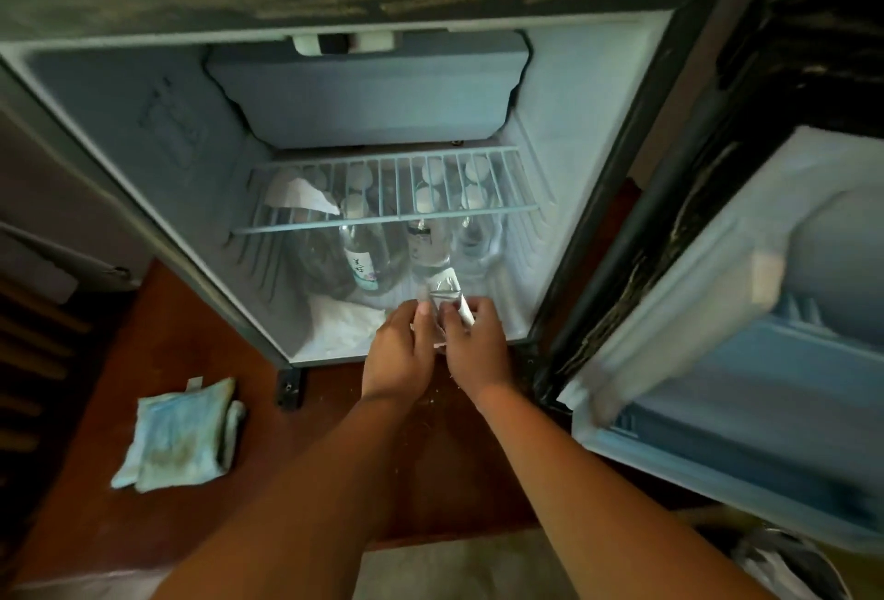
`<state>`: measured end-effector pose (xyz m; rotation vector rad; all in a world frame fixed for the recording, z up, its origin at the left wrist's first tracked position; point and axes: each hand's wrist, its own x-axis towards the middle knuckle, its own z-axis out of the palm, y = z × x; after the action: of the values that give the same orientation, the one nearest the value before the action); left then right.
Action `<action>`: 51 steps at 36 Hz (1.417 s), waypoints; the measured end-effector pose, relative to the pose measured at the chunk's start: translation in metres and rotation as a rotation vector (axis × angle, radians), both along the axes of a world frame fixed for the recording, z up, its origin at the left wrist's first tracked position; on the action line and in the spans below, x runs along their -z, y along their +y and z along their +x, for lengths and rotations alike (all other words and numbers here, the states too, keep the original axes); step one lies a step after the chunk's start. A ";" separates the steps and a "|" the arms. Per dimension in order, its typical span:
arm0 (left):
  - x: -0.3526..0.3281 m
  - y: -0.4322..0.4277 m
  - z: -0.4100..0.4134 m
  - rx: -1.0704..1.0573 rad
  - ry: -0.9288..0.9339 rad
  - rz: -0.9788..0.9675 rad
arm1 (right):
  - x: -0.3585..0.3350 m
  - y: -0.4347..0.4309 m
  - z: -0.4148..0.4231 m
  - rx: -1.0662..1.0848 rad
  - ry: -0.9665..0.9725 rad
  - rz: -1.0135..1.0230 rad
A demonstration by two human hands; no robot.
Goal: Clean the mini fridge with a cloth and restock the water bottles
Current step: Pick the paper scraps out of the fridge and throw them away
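Note:
The mini fridge (593,130) stands open in front of me. Several clear water bottles (364,259) with white caps stand on its floor under a wire shelf (382,212). At the front edge of the floor, my left hand (397,350) and my right hand (473,341) both grip one clear bottle (442,286) between them, its upper part tilted toward the others. A folded pale blue cloth (179,437) lies on the brown floor to the left, apart from both hands.
The fridge door (746,336) hangs open at the right, its inner shelves facing me. A white paper or bag (299,195) lies on the left of the wire shelf. A crumpled plastic bag (789,566) sits at the bottom right. Dark furniture stands at the left edge.

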<state>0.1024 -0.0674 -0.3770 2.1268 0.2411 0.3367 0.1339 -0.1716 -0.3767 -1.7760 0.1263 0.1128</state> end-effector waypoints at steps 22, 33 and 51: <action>-0.007 -0.111 -0.132 0.121 0.029 -0.296 | -0.025 -0.113 -0.180 0.041 0.004 -0.180; 0.025 -0.277 -0.186 0.296 0.149 -0.293 | 0.002 -0.270 -0.259 0.211 0.069 -0.217; 0.204 -0.573 -0.202 0.479 0.442 -0.120 | 0.187 -0.577 -0.286 0.570 0.372 -0.094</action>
<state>-0.0998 -0.6406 -0.5807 2.0399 -0.0025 -0.4205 -0.1525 -0.7491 -0.5633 -1.7313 0.9082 0.0222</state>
